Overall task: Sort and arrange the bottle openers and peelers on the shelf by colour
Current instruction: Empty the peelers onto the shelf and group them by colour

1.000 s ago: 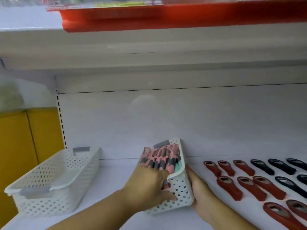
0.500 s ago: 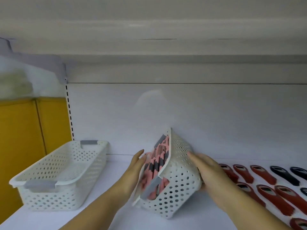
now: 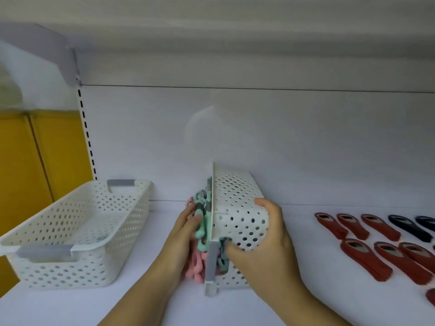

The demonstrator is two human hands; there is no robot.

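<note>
A small white perforated basket (image 3: pixel 237 208) lies tipped on its side on the shelf, its mouth facing left. Pink and mint peelers (image 3: pixel 200 231) spill out of that mouth. My right hand (image 3: pixel 263 250) grips the basket's near end, thumb hooked in the grey handle slot. My left hand (image 3: pixel 186 231) rests with straight fingers against the peelers at the mouth. Red bottle openers (image 3: pixel 367 252) lie in rows on the shelf to the right, with black bottle openers (image 3: pixel 409 228) beyond them at the frame edge.
A larger white perforated basket (image 3: pixel 77 231) with grey handles stands upright on the left of the white shelf (image 3: pixel 117 307). The white back panel rises behind, another shelf hangs overhead, and a yellow panel (image 3: pixel 35 161) lies past the left upright.
The small basket has been tipped from upright fully onto its side, mouth to the left. Peelers have slid out against my left hand. My right hand shifted to the basket's near end.
</note>
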